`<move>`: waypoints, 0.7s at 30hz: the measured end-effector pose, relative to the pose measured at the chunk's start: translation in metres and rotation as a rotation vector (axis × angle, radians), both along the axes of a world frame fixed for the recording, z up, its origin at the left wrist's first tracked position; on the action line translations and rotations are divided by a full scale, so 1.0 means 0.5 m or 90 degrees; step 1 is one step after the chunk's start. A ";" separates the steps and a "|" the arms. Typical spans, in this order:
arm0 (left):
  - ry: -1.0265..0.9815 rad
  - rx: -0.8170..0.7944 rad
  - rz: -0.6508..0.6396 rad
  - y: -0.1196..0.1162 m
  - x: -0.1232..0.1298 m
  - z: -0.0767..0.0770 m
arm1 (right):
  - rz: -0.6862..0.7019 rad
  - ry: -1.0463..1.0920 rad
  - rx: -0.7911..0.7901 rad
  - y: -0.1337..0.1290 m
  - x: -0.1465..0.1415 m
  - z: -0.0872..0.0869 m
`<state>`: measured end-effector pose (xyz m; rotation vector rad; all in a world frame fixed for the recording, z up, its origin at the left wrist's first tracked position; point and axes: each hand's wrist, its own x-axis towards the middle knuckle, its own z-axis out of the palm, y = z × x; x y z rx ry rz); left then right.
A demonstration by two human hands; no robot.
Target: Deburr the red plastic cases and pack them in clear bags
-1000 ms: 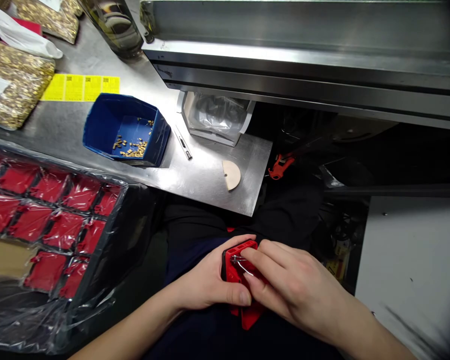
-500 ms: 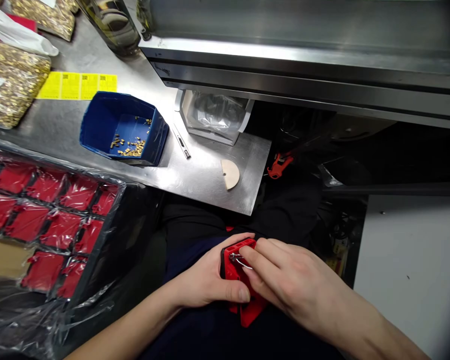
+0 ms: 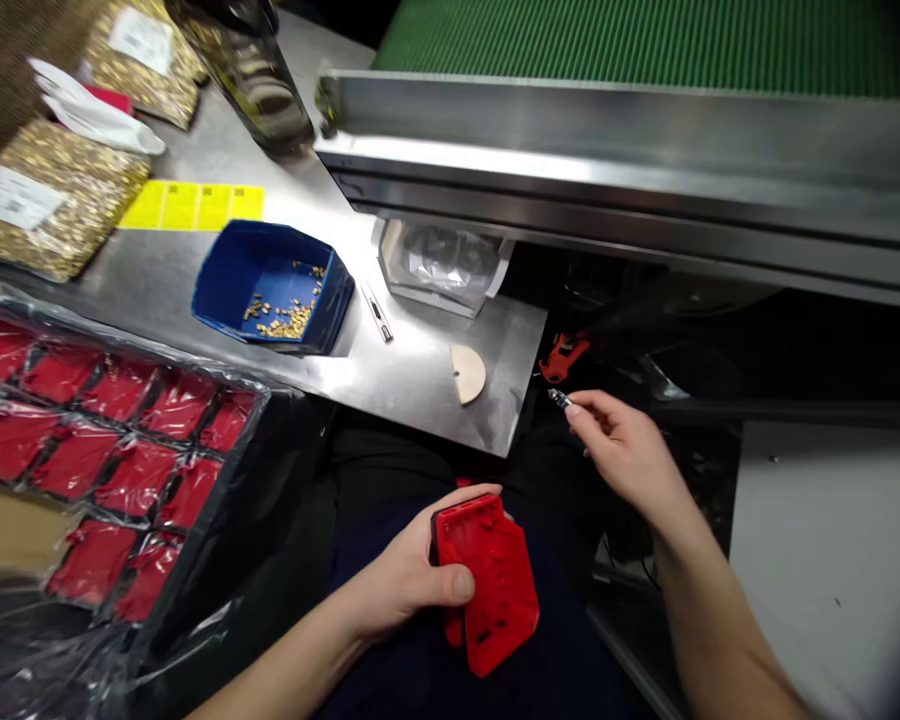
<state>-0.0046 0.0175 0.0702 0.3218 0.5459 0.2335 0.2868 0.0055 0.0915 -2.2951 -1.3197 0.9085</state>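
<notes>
A red plastic part (image 3: 499, 585) with a black edge is held over the lap, its inner face up. My left hand (image 3: 427, 570) wraps its left side, thumb on the face. To the upper right, apart from it, my right hand (image 3: 619, 440) pinches a small metal piece (image 3: 559, 398) between thumb and fingers. That piece is too small to identify. Just beyond it lies an orange-red tool (image 3: 565, 357) beside the metal table's corner.
On the metal table (image 3: 409, 400) are a blue bin (image 3: 270, 285) with small brass pieces, a knife (image 3: 376, 312), a pale half-disc (image 3: 468, 374) and a grey bin (image 3: 442, 265). Red parts (image 3: 131, 475) under plastic fill a box at left. A green conveyor (image 3: 645, 45) runs behind.
My right hand has moved off the red part, up and to the right, with the small metal piece in its fingers. The red part's inner face now shows. The view has shifted slightly.
</notes>
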 end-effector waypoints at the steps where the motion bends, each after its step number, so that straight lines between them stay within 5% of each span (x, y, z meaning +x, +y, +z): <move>1: -0.004 -0.015 0.025 0.001 -0.003 -0.004 | -0.020 -0.018 -0.014 0.018 0.008 -0.037; 5: -0.042 -0.079 0.090 0.009 -0.011 -0.013 | -0.046 -0.109 0.025 0.129 0.005 -0.152; 9: -0.050 -0.060 0.090 0.010 -0.018 -0.002 | 0.026 -0.160 -0.003 0.227 -0.023 -0.204; 16: 0.083 0.171 0.006 0.007 -0.030 0.030 | 0.153 -0.171 -0.037 0.247 -0.024 -0.229; 21: 0.284 0.413 -0.049 0.025 -0.049 0.062 | 0.133 -0.096 0.001 0.198 -0.001 -0.187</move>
